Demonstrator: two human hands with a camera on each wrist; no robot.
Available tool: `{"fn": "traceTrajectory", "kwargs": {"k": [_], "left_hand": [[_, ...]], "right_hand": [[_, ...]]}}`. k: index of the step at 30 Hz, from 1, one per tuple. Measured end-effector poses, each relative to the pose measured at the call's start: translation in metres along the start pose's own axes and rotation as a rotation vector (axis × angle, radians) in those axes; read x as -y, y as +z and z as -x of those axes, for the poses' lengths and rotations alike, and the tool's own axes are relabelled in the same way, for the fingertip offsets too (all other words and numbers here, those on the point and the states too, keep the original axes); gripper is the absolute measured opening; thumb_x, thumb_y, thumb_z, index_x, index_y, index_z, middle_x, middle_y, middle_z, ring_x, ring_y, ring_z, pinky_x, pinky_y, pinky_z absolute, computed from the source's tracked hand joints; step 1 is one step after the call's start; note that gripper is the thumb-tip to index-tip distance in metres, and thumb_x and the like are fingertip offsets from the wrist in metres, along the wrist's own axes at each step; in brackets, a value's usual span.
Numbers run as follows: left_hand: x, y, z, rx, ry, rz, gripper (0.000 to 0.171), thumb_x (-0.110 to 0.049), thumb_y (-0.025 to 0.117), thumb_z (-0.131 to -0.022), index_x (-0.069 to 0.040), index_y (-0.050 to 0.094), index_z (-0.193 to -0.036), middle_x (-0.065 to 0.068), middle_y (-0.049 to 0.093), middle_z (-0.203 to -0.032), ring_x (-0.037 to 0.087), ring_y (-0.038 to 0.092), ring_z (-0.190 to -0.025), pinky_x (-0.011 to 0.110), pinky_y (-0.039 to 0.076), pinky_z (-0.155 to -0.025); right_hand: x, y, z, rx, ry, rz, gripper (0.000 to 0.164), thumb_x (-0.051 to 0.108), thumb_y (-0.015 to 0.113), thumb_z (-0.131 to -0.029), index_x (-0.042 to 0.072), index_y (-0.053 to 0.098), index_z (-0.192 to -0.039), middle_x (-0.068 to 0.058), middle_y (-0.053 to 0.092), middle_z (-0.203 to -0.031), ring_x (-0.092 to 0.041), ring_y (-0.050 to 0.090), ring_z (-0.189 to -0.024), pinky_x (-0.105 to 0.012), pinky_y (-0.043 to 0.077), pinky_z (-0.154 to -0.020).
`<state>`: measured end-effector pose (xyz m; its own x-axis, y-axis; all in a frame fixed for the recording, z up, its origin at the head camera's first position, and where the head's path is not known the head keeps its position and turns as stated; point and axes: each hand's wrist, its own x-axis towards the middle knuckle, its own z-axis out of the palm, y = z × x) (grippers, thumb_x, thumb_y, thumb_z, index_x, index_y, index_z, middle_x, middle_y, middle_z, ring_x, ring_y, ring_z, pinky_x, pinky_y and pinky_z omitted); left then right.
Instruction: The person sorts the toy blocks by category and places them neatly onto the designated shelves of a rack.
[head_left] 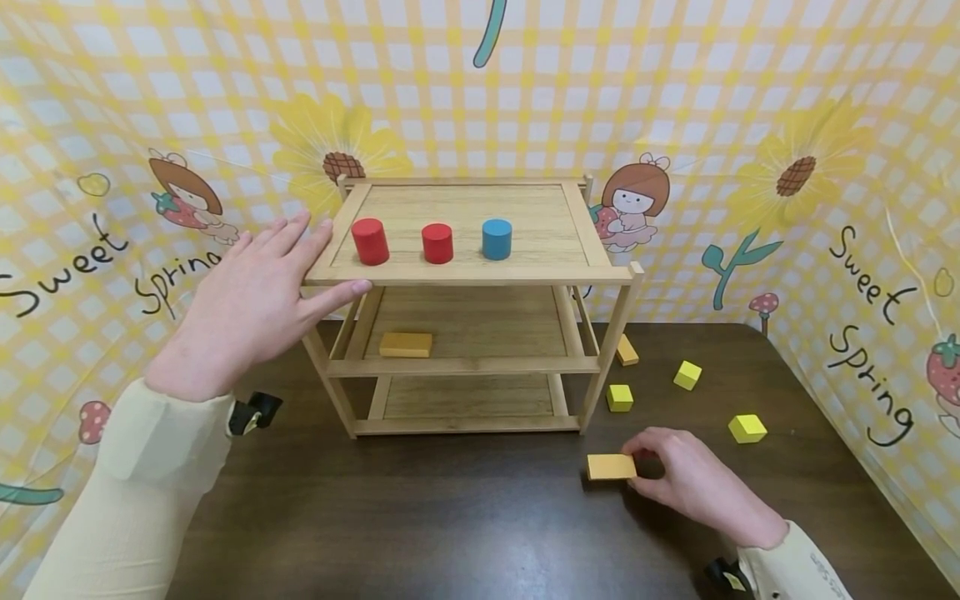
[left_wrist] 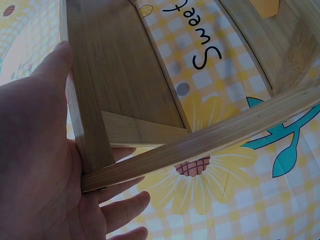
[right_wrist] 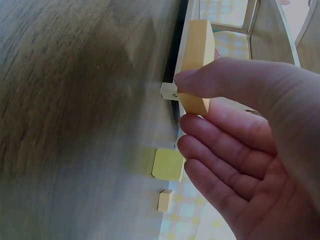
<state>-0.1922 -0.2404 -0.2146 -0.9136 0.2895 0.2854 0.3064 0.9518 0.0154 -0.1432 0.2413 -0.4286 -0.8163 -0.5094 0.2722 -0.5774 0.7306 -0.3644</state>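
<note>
My right hand (head_left: pixel 697 479) pinches an orange rectangular block (head_left: pixel 610 467) by its right end, between thumb and fingers. In the right wrist view the block (right_wrist: pixel 197 50) looks raised off the table. My left hand (head_left: pixel 251 292) rests at the front left corner of a three-tier wooden shelf (head_left: pixel 468 273), fingers extended and thumb along the top's front edge. On the top tier stand a larger red cylinder (head_left: pixel 371 242), a smaller red cylinder (head_left: pixel 438 244) and a blue cylinder (head_left: pixel 497 240). Another orange block (head_left: pixel 406 345) lies on the middle tier.
Right of the shelf, the dark table (head_left: pixel 420 517) bears a yellow cube (head_left: pixel 619 398), a second yellow cube (head_left: pixel 687 375), a third yellow cube (head_left: pixel 747 429) and one more orange block (head_left: pixel 627 351) beside the shelf's leg. A checked, patterned cloth (head_left: pixel 465 108) hangs behind and at the sides.
</note>
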Motion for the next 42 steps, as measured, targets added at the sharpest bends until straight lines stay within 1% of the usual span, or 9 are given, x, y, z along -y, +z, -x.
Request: {"fn": "traceTrajectory", "kwargs": {"k": [7, 17, 23, 27, 35, 42], "left_hand": [[0.000, -0.001, 0.001, 0.000, 0.002, 0.001, 0.094, -0.073, 0.040, -0.098, -0.003, 0.030, -0.160, 0.026, 0.025, -0.163, 0.045, 0.019, -0.150, 0.063, 0.007, -0.120], [-0.001, 0.000, 0.001, -0.005, 0.003, 0.003, 0.094, -0.073, 0.040, -0.098, -0.002, 0.030, -0.160, 0.026, 0.024, -0.163, 0.045, 0.020, -0.149, 0.062, 0.007, -0.120], [-0.001, 0.000, 0.001, -0.004, 0.006, 0.004, 0.094, -0.073, 0.041, -0.098, -0.002, 0.030, -0.160, 0.026, 0.024, -0.163, 0.045, 0.019, -0.149, 0.063, 0.007, -0.120], [-0.001, 0.000, 0.001, -0.002, 0.005, 0.002, 0.094, -0.073, 0.040, -0.098, -0.002, 0.030, -0.160, 0.025, 0.024, -0.163, 0.044, 0.019, -0.150, 0.063, 0.007, -0.120], [-0.002, 0.000, 0.001, 0.001, 0.002, -0.003, 0.095, -0.073, 0.040, -0.098, -0.002, 0.029, -0.160, 0.026, 0.024, -0.163, 0.045, 0.019, -0.150, 0.063, 0.007, -0.120], [-0.002, -0.001, 0.001, 0.002, -0.003, 0.004, 0.095, -0.073, 0.040, -0.098, -0.003, 0.027, -0.160, 0.027, 0.022, -0.163, 0.045, 0.018, -0.150, 0.063, 0.006, -0.120]], "right_hand": [[0.003, 0.002, -0.003, -0.051, -0.005, -0.029, 0.028, 0.011, 0.088, -0.073, 0.015, 0.075, -0.097, 0.014, 0.069, -0.093, -0.008, 0.067, -0.084, -0.034, 0.059, -0.074], [0.007, 0.002, -0.012, -0.148, -0.068, -0.042, 0.029, 0.009, 0.090, -0.071, 0.018, 0.075, -0.094, 0.015, 0.068, -0.090, -0.005, 0.066, -0.082, -0.031, 0.059, -0.071], [0.013, 0.004, -0.019, -0.160, -0.058, -0.064, 0.029, 0.009, 0.090, -0.072, 0.018, 0.075, -0.095, 0.014, 0.068, -0.091, -0.012, 0.068, -0.082, -0.035, 0.059, -0.072], [0.016, 0.006, -0.023, -0.175, -0.073, -0.084, 0.028, 0.010, 0.090, -0.073, 0.016, 0.075, -0.096, 0.012, 0.069, -0.093, -0.013, 0.069, -0.083, -0.037, 0.060, -0.072], [0.025, 0.007, -0.032, -0.191, -0.088, -0.124, 0.029, 0.010, 0.090, -0.074, 0.014, 0.074, -0.098, 0.009, 0.071, -0.096, -0.012, 0.069, -0.086, -0.035, 0.060, -0.074], [0.030, 0.007, -0.037, -0.205, -0.111, -0.148, 0.029, 0.009, 0.089, -0.074, 0.015, 0.074, -0.099, 0.011, 0.070, -0.096, -0.012, 0.069, -0.087, -0.032, 0.059, -0.076]]}}
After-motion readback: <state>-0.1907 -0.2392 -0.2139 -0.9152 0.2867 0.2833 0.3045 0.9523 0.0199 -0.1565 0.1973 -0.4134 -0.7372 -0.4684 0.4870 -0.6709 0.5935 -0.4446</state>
